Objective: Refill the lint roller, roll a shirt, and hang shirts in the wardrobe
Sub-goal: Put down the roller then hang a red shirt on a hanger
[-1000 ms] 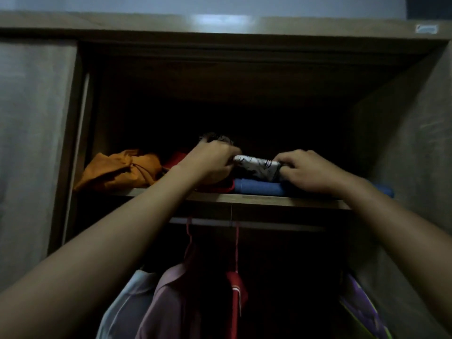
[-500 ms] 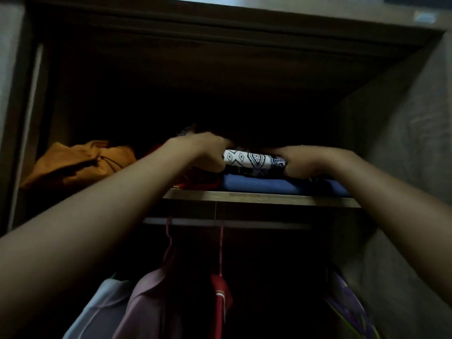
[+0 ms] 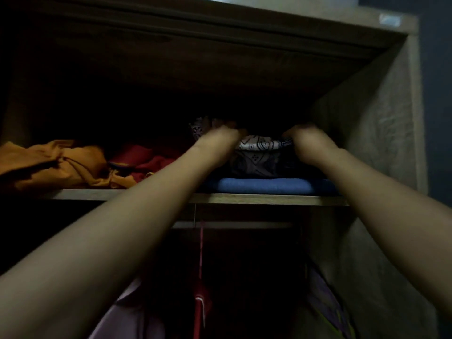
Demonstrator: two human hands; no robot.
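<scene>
A rolled black-and-white patterned shirt lies deep on the wardrobe's upper shelf, on top of dark folded clothes and a blue folded garment. My left hand grips its left end and my right hand grips its right end; both hands are blurred and their fingers reach into the dark behind the roll. Below the shelf, shirts hang from the rail: a pale pink one and a red one.
An orange bundle of cloth and red clothes fill the shelf's left half. The wardrobe's side wall stands close to my right arm. A purple patterned garment hangs at the lower right.
Both hands have pushed the rolled shirt further back on the shelf. The view has shifted closer and rightward, so the orange bundle now sits at the left edge.
</scene>
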